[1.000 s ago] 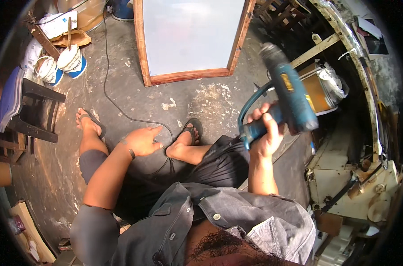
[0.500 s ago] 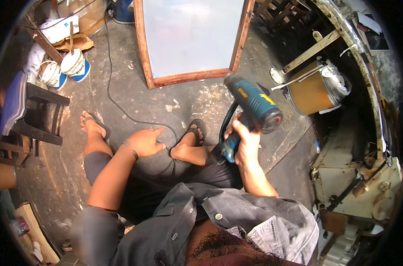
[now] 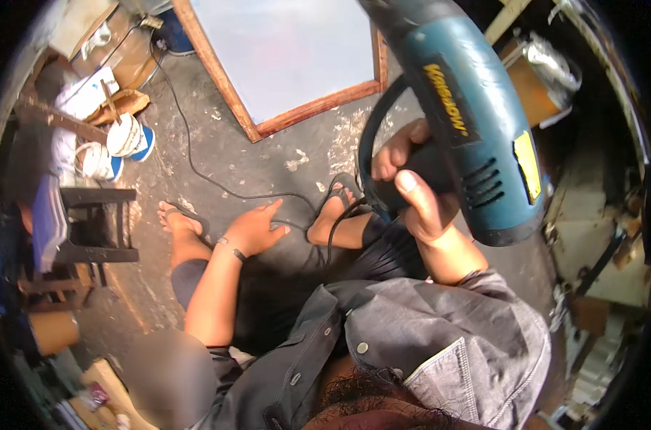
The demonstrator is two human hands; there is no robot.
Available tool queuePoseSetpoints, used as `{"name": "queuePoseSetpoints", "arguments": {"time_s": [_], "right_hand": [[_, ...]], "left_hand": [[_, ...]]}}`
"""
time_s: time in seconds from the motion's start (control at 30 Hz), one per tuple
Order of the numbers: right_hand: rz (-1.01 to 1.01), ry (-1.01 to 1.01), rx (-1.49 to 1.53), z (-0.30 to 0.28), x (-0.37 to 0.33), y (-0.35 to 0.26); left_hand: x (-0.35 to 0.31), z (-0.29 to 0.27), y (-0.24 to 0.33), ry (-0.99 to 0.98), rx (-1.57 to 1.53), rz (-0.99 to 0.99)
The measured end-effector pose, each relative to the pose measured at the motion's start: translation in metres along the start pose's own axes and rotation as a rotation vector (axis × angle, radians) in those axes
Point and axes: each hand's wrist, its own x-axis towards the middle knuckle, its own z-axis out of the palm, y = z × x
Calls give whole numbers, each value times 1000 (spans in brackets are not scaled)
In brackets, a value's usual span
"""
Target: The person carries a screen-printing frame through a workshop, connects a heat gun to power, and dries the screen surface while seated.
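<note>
My right hand [image 3: 431, 204] grips the handle of a teal and black heat gun [image 3: 476, 122] with yellow markings, raised close to the camera. Its nozzle points toward the top of the view. A black loop of cord bends beside the handle. Over my lap, my left hand [image 3: 257, 229] hangs with fingers stretched out and thumb apart, holding nothing. In front of my feet stands a pale panel or screen [image 3: 290, 54] in a reddish-brown wooden frame [image 3: 325, 109]; its far end is cut off by the view.
A black cord [image 3: 189, 143] runs across the stained floor toward my feet. On the left are white-and-blue tubs [image 3: 127, 137] and a dark stool [image 3: 100, 254]. Behind the heat gun, at right, is a brown bucket [image 3: 537, 86] with plastic on top.
The heat gun in my right hand has come up much closer to the camera. The framed panel now appears tilted and further left as the view has turned. My left hand keeps its pose.
</note>
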Motion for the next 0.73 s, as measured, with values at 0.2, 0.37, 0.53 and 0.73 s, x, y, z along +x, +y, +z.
{"name": "queuePoseSetpoints", "arguments": {"time_s": [0.2, 0.37, 0.53, 0.73], "right_hand": [[163, 63, -205, -6, -60, 64], [537, 92, -108, -11, -109, 89], [315, 27, -297, -14, -97, 76], [350, 12, 8, -37, -60, 32]], "left_hand": [[5, -6, 12, -65, -43, -52], [4, -3, 15, -87, -92, -154], [8, 10, -4, -127, -115, -245], [5, 4, -24, -107, -61, -263]]}}
